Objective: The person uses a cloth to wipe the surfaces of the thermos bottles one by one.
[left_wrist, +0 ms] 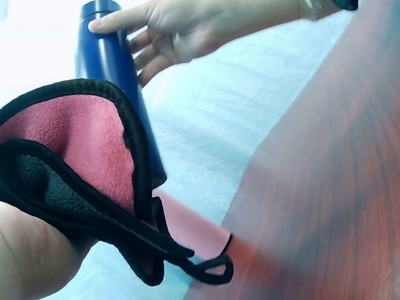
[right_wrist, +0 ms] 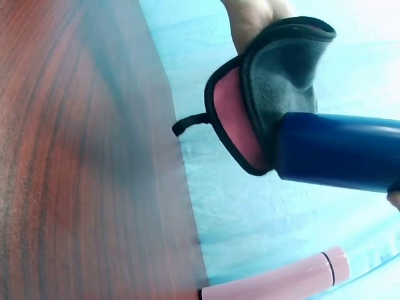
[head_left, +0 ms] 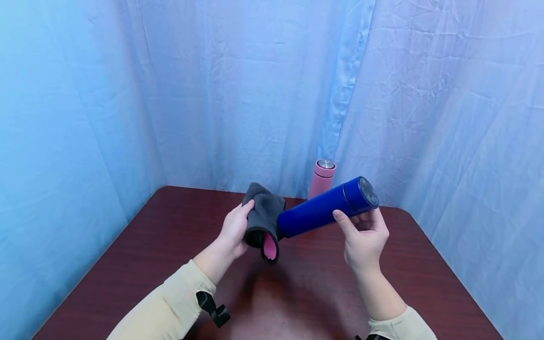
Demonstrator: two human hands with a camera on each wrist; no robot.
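My left hand (head_left: 233, 230) grips a folded cleaning cloth (head_left: 264, 208), dark grey on one face and pink on the other, with black edging. A small black loop hangs off its corner in both wrist views. In my right hand (head_left: 367, 238) is a blue thermos bottle (head_left: 316, 212), held near its lid between thumb and fingers. The bottle tilts, lid up to the right, above the table. Its base end is right at the cloth's grey face (right_wrist: 281, 81). Most of the left fingers are hidden behind the cloth.
A pink thermos bottle (head_left: 319, 186) with a silver-topped lid stands upright at the back of the dark red wooden table (head_left: 187, 212), partly behind the blue one. Light blue curtains (head_left: 255, 94) enclose the table at the back and both sides.
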